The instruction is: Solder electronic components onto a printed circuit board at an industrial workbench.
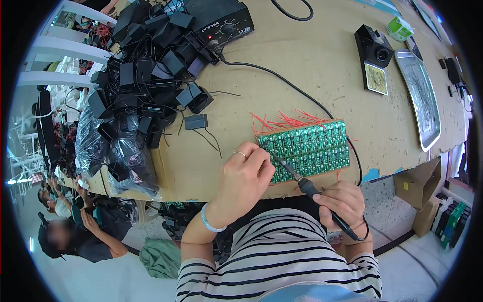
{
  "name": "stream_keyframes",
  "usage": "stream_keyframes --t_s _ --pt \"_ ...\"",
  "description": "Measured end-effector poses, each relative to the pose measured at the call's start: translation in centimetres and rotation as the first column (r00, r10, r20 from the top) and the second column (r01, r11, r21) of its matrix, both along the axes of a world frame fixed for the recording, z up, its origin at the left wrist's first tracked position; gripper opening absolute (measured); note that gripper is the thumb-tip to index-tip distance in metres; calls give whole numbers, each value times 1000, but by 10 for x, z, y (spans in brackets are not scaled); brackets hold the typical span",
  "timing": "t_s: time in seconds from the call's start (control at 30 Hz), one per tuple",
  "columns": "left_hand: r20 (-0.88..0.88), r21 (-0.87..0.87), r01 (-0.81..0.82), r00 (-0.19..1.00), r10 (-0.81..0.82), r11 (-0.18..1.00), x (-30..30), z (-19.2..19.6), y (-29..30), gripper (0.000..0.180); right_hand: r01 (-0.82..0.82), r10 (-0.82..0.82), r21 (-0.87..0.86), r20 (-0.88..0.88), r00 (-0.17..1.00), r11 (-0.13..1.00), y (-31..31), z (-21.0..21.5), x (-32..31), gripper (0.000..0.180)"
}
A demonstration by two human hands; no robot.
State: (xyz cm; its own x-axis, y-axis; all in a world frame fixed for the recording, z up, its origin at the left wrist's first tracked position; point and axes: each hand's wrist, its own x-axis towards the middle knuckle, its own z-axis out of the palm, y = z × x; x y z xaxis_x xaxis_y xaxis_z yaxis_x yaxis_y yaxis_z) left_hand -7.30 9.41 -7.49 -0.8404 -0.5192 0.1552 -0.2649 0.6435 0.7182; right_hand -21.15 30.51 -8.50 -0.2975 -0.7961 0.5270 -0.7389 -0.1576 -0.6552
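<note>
The green circuit board panel (pixel 317 146) lies flat on the surface (pixel 201 166), in front of the person, with red wires (pixel 297 119) fanning out past its far edge. It looks light and stiff, likely to flex little and perhaps snap if bent; its small parts and thin wires seem the fragile bits, so the bare brown rim would be the place to take hold, not the wires. The left hand (pixel 246 173) has its fingers drawn narrow at the panel's left end; whether a wire is pinched there I cannot tell. The right hand (pixel 344 204) is wrapped round the dark handle of a soldering iron (pixel 307 186), its metal shaft slanting over the panel towards the left fingertips. The iron should be light, its cord (pixel 282 78) supple; the handle is the only safe grip, as the metal end is probably hot. Farther out, a single black case (pixel 196 121) trails two wires beside a heap of black cases (pixel 151 75), while an iron stand (pixel 372 50) and a metal tray (pixel 420 95) lie to the right
</note>
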Motion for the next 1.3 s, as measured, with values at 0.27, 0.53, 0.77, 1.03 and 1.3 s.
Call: stream_keyframes --t_s 0.27,0.53,0.77,1.03,1.3 --pt "-13 -6 -5 1000 4 1000 -1 -1 1 13 82 -78 -69 52 996 994 14 -1 1 12" --pt "11 -38 1 1000 -1 999 -3 1 2 13 81 -80 -2 32 996 997 1 4 3 11" --pt "20 -22 -13 1000 14 1000 -4 2 2 12 46 -45 23 -26 999 999 -3 4 2 27" --pt "34 -3 -15 999 15 1000 -5 3 1 11 -70 79 39 -334 939 997 -3 9 5 23" --pt "33 -24 -18 999 19 1000 -3 0 2 11 115 -120 -54 -91 989 992 21 19 3 21"
